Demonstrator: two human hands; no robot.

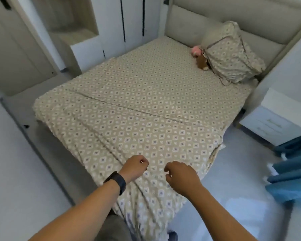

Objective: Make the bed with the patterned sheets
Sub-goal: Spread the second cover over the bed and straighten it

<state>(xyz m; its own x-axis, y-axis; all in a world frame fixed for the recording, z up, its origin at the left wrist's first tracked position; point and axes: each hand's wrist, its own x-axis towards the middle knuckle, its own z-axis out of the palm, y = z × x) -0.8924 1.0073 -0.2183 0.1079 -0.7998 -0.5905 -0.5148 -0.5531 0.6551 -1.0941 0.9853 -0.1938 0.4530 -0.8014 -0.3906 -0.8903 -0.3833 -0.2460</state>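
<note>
A beige patterned sheet (146, 101) covers the bed, and a second patterned layer (129, 140) lies over the foot end, with creases running toward me. A pillow in a matching cover (233, 53) leans on the padded headboard (233, 20) at the far right. My left hand (135, 168), with a dark watch on its wrist, hovers over the foot of the bed, fingers curled into a fist; no cloth shows in it. My right hand (181, 176) hangs beside it, fingers loosely curled, holding nothing.
A pink object (196, 51) lies by the pillow. White wardrobes (132, 20) stand left of the bed, and a white nightstand (274, 119) stands on the right. Blue curtains (292, 171) hang at the right edge. There is pale floor on both sides.
</note>
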